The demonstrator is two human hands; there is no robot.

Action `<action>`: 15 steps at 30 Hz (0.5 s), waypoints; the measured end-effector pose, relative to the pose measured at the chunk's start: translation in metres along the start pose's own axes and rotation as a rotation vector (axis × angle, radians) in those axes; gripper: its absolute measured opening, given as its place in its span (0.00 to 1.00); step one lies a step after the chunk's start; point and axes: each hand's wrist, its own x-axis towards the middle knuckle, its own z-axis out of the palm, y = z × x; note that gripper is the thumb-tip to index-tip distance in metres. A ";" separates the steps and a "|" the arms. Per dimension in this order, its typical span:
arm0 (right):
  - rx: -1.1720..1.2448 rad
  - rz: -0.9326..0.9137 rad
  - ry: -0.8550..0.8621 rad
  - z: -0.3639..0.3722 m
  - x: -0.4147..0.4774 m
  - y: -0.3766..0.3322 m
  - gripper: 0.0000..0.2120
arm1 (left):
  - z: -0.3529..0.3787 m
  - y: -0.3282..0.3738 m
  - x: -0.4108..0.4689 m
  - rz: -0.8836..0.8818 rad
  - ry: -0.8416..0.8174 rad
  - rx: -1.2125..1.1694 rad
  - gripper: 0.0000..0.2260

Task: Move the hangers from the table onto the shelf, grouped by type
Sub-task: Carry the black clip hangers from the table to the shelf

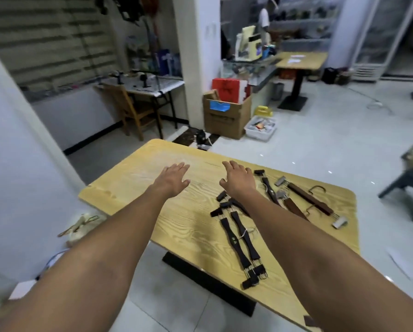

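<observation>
Wood-grain table [133,188] at frame centre holds black clip hangers [239,238] lower centre and brown wooden hangers [308,200] right. Your left hand [174,178] and right hand [239,178] hover above, fingers spread, empty. Nothing looks moved yet; no shelf shows.

Desk [152,178]: light wood-grain top, rounded corners, on black pedestal base [200,281], standing on pale tiled floor [296,144]. On top, right half: bunch of black clip hangers [239,238], approx parallel, overlapping, clips at both ends. Further right: brown wooden hangers [308,198] w/ metal clips + hooks, crossing each other. Btw the two groups: one more dark hanger [269,188], partly hidden.
</observation>
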 end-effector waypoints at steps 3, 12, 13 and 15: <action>0.012 0.100 -0.009 0.017 0.000 0.019 0.30 | 0.028 0.008 0.029 0.131 -0.067 -0.006 0.26; 0.008 0.320 -0.067 0.083 -0.027 0.061 0.31 | 0.130 0.050 0.066 0.428 -0.241 -0.033 0.25; 0.008 0.330 -0.074 0.090 -0.033 0.065 0.31 | 0.140 0.056 0.066 0.454 -0.254 -0.030 0.25; 0.002 0.353 -0.096 0.103 -0.042 0.072 0.31 | 0.159 0.068 0.068 0.507 -0.278 -0.008 0.25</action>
